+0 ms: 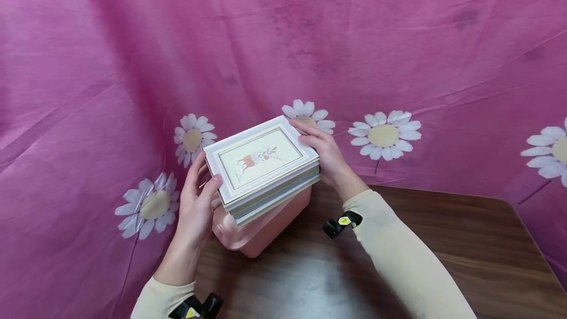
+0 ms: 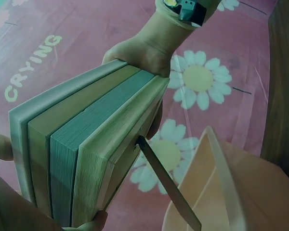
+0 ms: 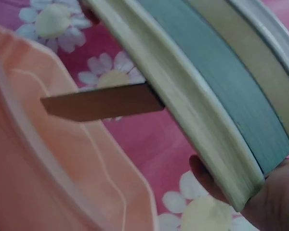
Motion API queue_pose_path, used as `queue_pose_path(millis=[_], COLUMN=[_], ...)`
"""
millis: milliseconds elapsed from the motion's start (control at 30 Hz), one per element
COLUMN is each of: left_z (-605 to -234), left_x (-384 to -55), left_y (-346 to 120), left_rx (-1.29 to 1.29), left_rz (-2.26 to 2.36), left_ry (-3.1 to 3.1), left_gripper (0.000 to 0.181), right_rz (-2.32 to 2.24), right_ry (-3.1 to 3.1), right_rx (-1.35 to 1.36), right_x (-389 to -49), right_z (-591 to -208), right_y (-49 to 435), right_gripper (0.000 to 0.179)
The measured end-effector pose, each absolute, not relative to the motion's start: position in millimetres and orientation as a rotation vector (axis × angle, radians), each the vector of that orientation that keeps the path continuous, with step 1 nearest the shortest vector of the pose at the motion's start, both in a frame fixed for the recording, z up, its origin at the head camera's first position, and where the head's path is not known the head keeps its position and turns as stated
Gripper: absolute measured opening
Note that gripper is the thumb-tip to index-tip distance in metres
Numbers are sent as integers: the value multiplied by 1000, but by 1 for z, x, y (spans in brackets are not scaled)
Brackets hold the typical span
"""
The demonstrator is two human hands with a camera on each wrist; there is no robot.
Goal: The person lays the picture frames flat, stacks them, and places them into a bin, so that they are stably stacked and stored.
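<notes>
Both hands hold a stack of several picture frames up at an angle. The top frame (image 1: 261,159) has a white border and a printed animal with leaves and flowers. My left hand (image 1: 195,206) grips the stack's left end, thumb on the top edge and fingers underneath. At the opposite end, my right hand (image 1: 327,151) grips the stack, with fingers on the top frame's border. A teal-looking frame (image 2: 94,108) and a pale wood-toned frame (image 2: 115,125) lie lower in the stack. From the bottom frame's back, an easel leg (image 3: 103,103) sticks out over a pink bin.
The pink bin (image 1: 276,228) stands open under the stack on a dark wood table (image 1: 443,230). Purple cloth (image 1: 398,38) with white daisies hangs behind and to the left. Most of the bin's inside is hidden in the head view.
</notes>
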State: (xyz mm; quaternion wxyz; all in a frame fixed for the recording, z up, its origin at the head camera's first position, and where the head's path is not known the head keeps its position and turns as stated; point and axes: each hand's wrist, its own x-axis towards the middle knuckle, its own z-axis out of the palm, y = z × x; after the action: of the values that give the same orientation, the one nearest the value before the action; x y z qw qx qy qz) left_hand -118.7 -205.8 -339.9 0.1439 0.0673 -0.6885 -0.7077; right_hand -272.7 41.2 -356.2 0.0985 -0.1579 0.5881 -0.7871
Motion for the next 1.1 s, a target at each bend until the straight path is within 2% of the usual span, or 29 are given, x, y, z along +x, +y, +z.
queue_pose_path(millis=[1100], left_z=[-398], left_x=[-138], left_y=[-222], left_rx=[434], left_rz=[-2061], left_ry=[-1792], left_gripper=[68], right_rz=[-2146], right_ry=[1655], right_rx=[-594], right_x=[-327], right_z=[-417], right_y=[-8], right_gripper=[56])
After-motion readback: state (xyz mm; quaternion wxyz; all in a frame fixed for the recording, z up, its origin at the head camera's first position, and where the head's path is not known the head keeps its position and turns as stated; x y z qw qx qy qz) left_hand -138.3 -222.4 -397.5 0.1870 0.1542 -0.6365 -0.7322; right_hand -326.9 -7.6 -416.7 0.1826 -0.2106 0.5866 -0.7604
